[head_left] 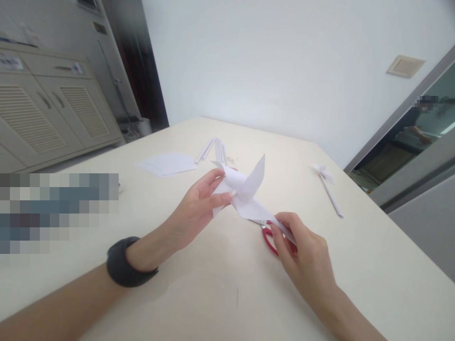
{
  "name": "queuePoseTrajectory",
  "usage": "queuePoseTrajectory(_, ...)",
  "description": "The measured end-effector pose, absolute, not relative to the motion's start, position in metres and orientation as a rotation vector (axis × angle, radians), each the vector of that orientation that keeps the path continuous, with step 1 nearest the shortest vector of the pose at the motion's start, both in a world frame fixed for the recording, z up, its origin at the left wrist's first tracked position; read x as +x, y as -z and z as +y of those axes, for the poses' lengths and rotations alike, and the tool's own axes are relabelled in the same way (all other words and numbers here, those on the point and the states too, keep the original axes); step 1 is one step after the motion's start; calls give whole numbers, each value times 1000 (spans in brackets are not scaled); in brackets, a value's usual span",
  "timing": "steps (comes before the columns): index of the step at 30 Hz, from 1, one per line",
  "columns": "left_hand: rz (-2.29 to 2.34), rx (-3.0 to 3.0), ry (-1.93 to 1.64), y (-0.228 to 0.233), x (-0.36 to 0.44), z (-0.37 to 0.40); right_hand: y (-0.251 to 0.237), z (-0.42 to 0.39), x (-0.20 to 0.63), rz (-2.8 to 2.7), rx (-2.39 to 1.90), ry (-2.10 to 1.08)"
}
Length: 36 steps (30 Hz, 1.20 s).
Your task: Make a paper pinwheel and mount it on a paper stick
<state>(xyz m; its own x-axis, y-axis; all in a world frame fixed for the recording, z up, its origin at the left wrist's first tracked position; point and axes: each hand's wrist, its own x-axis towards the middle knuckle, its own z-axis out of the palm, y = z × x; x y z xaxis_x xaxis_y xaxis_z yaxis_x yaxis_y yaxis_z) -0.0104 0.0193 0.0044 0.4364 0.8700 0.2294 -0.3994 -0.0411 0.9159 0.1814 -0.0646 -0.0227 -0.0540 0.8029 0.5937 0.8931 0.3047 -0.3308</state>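
A white paper pinwheel (245, 187) is held up over the table in front of me. My left hand (199, 203), with a black band on its wrist, pinches the pinwheel's blades, thumb near the centre. My right hand (305, 251) grips the rolled paper stick (283, 228) that slants down from the blades. Where the stick meets the pinwheel is hidden by a blade. Red-handled scissors (268, 240) lie on the table beneath, partly covered by the pinwheel and my right hand.
On the white table (199, 293), a second paper pinwheel (330, 192) lies at the right. Several rolled paper sticks (218, 150) and flat paper sheets (168, 163) lie toward the back, beside small bits (232, 160). A wall (256, 71) stands behind. A person (414, 125) shows at far right.
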Motion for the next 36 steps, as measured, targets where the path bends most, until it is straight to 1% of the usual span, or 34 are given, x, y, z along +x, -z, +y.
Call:
queuePoseTrajectory(11, 560, 1229, -1080, -2, -14, 21, 24, -65, 180, -1904, -1535, 103)
queuePoseTrajectory(19, 562, 1189, -1039, -2, -12, 19, 24, -64, 181, -1902, -1533, 124)
queuePoseTrajectory(36, 364, 1252, -1081, -4, -15, 23, 19, -67, 182, -1809, -1469, 206)
